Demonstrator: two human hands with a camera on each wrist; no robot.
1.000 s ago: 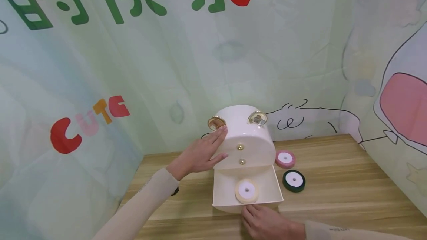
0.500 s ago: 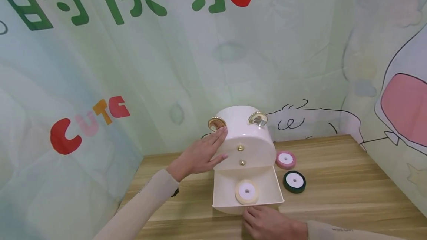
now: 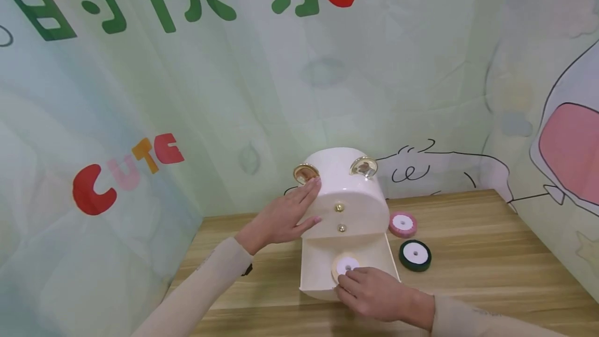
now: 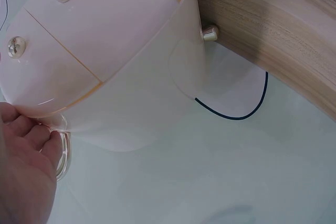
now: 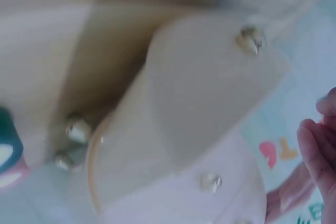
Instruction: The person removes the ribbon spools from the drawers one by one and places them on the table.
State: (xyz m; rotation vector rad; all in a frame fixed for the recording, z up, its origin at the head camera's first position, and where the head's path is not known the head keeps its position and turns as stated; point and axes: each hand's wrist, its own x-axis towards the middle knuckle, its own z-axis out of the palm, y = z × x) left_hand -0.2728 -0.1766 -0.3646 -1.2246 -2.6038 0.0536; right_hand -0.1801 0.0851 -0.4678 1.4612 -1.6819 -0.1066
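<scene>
A white rounded cabinet (image 3: pixel 343 176) with gold ears and gold knobs stands on the table, its bottom drawer (image 3: pixel 315 259) pulled out. Inside the drawer lies a cream ribbon roll (image 3: pixel 343 262), partly covered by my right hand (image 3: pixel 374 294). That hand is over the drawer's front edge with its fingers loosely bent; the right wrist view shows the fingers (image 5: pixel 315 153) blurred, with nothing visible between them. My left hand (image 3: pixel 285 217) rests against the cabinet's upper left side, fingers extended, beside the left gold ear (image 3: pixel 305 172). In the left wrist view its fingertips touch the casing near that ear.
Right of the cabinet, a pink ribbon roll (image 3: pixel 403 224) and a dark green ribbon roll (image 3: pixel 415 255) lie on the wooden table (image 3: pixel 472 254). A printed fabric backdrop (image 3: pixel 262 92) rises close behind the cabinet and along both sides.
My right hand has left the drawer's front, rising up and forward over its edge, and now overlaps the cream ribbon roll. The left hand, cabinet and drawer stay put.
</scene>
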